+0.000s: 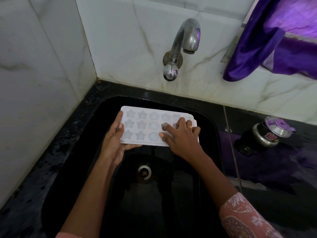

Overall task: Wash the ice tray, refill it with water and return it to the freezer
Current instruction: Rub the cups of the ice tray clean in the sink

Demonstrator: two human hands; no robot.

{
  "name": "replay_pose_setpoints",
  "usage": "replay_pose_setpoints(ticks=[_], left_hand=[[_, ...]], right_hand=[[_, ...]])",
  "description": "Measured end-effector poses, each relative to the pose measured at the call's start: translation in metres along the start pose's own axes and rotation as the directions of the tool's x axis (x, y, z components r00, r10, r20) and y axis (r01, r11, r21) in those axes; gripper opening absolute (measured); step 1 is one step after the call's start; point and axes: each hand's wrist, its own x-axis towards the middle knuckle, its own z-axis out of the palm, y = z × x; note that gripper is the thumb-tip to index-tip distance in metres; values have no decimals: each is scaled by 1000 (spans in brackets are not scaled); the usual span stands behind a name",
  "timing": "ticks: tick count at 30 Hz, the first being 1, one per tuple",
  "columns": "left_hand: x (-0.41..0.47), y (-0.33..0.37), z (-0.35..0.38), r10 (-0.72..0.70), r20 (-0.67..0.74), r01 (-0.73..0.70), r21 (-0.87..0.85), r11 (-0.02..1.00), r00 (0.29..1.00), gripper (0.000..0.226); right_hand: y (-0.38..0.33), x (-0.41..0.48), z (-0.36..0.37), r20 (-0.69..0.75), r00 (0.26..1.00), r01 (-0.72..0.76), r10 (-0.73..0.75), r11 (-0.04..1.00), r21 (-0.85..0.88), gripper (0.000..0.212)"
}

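Observation:
A white ice tray point(147, 127) with star and round moulds is held level over the black sink point(106, 114). My left hand point(114, 143) grips its left end, thumb on the top rim and fingers underneath. My right hand point(181, 138) lies on the tray's right part, with fingertips pressed into the moulds there; a ring shows on one finger. The right end of the tray is partly hidden under that hand. The metal tap point(184, 43) sticks out of the tiled wall above the tray, and no water runs from it.
The sink's drain point(144, 171) lies below the tray. A black stone counter surrounds the sink. On the right counter stands a dark steel pot with a lid point(267, 134). A purple cloth point(274, 40) hangs at the top right. White tiled walls close off the left and back.

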Motion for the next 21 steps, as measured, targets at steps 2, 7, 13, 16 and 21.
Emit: replay_pose_setpoints(ticks=[2, 7, 13, 16, 21], left_hand=[[0, 0, 1, 2, 2, -2, 1, 1000, 1000, 39], [1, 0, 1, -7, 11, 7, -16, 1000, 1000, 38], [0, -2, 3, -14, 4, 14, -10, 1000, 1000, 38], [0, -3, 4, -16, 6, 16, -4, 1000, 1000, 38], [-1, -6, 5, -17, 10, 17, -3, 1000, 1000, 38]], right_hand=[[0, 0, -1, 5, 1000, 0, 0, 1000, 4, 38], [5, -1, -2, -1, 1000, -31, 31, 999, -15, 37], [1, -2, -3, -57, 997, -46, 48, 999, 26, 37], [-5, -1, -4, -96, 995, -10, 14, 999, 51, 38], [-16, 6, 0, -14, 999, 53, -52, 998, 36, 39]])
